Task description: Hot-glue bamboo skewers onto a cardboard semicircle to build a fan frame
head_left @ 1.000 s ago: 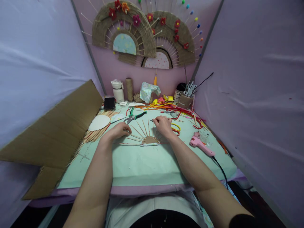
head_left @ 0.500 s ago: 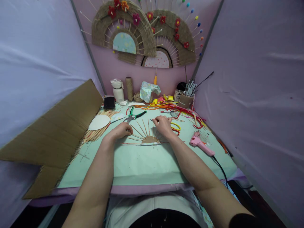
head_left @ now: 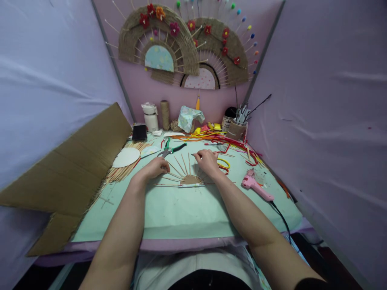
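Note:
A half-round cardboard piece (head_left: 190,179) lies flat on the table with thin wooden sticks (head_left: 179,165) fanning out from it. White patterned cloth (head_left: 190,185) covers its straight edge. At the fan's left side my left hand (head_left: 157,166) is closed, its curled fingertips at the outer end of a stick. My right hand (head_left: 208,162) is closed in a pinch above the right-hand sticks and covers some of them. From its fingers a thin, dark-tipped, pen-like tool (head_left: 192,154) points left; most of it is hidden. Green-handled pliers or cutters (head_left: 171,150) lie just behind the fan.
A pink glue gun (head_left: 256,188) with a black cord lies at right. Yellow-handled scissors (head_left: 223,162) sit beside my right hand. On the left are bundled sticks (head_left: 122,172), a white oval (head_left: 126,157) and leaning cardboard (head_left: 69,173). Coloured stems (head_left: 208,137) and a white jar (head_left: 150,117) stand behind.
The view has tilted slightly, so the wall pieces appear a little lower. Both hands keep nearly the same place and grip, with only a slight shift of the right fingers.

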